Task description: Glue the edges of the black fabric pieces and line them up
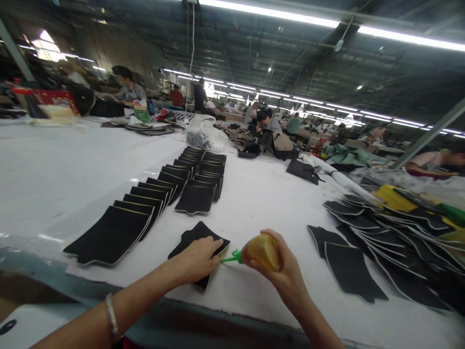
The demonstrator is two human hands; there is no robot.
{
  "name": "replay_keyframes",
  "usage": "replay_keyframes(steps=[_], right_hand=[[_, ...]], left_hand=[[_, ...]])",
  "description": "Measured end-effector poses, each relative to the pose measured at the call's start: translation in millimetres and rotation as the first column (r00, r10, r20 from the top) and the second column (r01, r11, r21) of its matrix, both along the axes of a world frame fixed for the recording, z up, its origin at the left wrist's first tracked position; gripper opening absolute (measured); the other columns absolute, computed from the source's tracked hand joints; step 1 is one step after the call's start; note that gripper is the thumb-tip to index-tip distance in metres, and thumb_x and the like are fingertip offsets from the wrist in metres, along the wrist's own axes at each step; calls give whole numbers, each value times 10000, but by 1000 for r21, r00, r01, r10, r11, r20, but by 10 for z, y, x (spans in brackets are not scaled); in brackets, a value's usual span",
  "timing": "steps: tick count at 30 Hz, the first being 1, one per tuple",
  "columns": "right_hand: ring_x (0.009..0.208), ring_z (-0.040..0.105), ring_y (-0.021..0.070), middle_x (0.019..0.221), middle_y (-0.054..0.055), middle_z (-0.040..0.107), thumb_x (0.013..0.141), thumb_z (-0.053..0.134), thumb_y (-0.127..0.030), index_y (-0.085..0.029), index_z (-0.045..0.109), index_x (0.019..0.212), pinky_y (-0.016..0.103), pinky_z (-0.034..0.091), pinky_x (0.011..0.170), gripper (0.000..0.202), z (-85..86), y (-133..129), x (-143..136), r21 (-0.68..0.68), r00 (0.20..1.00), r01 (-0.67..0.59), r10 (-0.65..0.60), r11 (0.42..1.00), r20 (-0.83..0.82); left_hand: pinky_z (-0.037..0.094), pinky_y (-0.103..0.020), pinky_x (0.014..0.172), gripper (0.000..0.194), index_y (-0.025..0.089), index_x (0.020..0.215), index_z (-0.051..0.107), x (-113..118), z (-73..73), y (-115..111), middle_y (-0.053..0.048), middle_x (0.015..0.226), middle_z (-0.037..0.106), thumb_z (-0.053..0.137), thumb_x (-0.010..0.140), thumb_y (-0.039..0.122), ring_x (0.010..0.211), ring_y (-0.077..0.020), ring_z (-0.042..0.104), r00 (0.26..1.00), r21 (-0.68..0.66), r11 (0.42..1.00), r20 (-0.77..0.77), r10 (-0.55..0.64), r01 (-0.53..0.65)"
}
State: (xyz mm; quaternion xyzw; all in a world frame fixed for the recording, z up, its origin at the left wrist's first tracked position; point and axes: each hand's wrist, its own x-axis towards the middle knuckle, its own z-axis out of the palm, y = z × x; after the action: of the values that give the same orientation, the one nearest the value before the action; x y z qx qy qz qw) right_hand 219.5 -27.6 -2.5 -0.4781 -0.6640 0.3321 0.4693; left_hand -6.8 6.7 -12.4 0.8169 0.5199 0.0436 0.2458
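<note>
In the head view, my right hand [281,261] is wrapped round a squeeze bottle [262,251] of yellowish liquid, tipped on its side. Its thin green nozzle [232,257] points left and meets the edge of a black panel [196,233], close to my left fingertips. My left hand [199,257] holds that panel near the table's front edge, with fingers on its dark face; the thumb is mostly hidden. A strip of pale underside shows along the panel's right edge.
Overlapping black panels form a long row [116,230] on the left and a shorter row [196,196] beside it. More panels [352,266] lie heaped at right near a yellow object [395,198]. A clear plastic bag [205,133] sits farther back on the white table [254,213]. Other people work beyond.
</note>
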Motion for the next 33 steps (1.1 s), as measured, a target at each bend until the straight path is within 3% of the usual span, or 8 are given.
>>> replay_keyframes(steps=[3,8,13,17,21,26,30,33], right_hand=[[802,573,206,960,-3,600,743,772,-398,-246,515,1169,282,465,739,519,19,-22,1,-48,998,-59,58,997,-24],[812,563,204,970,1,591,744,770,-398,-244,507,1176,280,457,741,528,-4,-38,20,-25,1000,-5,4,1000,-15],[780,561,199,934,-10,584,729,784,-395,-258,505,1181,272,460,707,549,-43,-96,6,-74,992,-109,104,991,-68],[803,559,196,962,-7,585,733,782,-376,-258,511,1180,268,457,729,536,-66,-122,0,-70,996,-65,61,995,-65],[804,560,198,980,-2,579,707,801,-381,-259,509,1193,265,463,714,580,-93,-153,2,-88,982,-160,149,983,-121],[882,554,203,1061,6,564,713,795,-354,-265,521,1186,262,465,774,555,-119,-190,12,-100,989,-86,72,991,-132],[897,556,211,1095,11,556,686,812,-374,-270,521,1204,266,475,788,603,-150,-189,40,-100,973,-166,147,981,-180],[917,553,219,1120,24,551,692,813,-372,-262,530,1193,273,477,794,586,-160,-153,75,-83,976,-158,143,984,-162]], left_hand=[[443,-370,883,483,204,1292,521,0,-6,-1,-116,1087,610,379,830,215,1020,-269,596,1000,2,1000,2,-8,8],[446,-369,836,477,205,1288,525,6,19,-11,-116,1029,608,355,843,229,955,-269,609,1000,5,1000,0,-11,11],[447,-370,794,457,203,1255,545,-3,56,-30,-110,993,608,351,843,237,910,-270,611,1000,-1,1000,-9,-12,12],[447,-376,790,468,194,1271,534,-1,65,-33,-116,1006,601,341,847,238,920,-274,605,1000,-9,1000,-9,-14,14],[448,-382,806,492,196,1311,504,4,53,-22,-115,1013,599,337,850,236,928,-274,607,1000,-14,1000,-11,-5,4],[452,-392,805,480,190,1299,513,-4,37,-24,-118,1005,599,334,857,239,913,-280,611,1000,-6,1000,-12,-9,9],[452,-397,815,487,182,1319,495,-6,30,-32,-124,1018,598,336,863,245,929,-285,610,1000,-8,1000,-11,-9,9],[451,-394,828,488,180,1322,492,0,35,-37,-125,1027,597,338,863,242,940,-283,611,1000,-11,1000,-18,2,-3]])
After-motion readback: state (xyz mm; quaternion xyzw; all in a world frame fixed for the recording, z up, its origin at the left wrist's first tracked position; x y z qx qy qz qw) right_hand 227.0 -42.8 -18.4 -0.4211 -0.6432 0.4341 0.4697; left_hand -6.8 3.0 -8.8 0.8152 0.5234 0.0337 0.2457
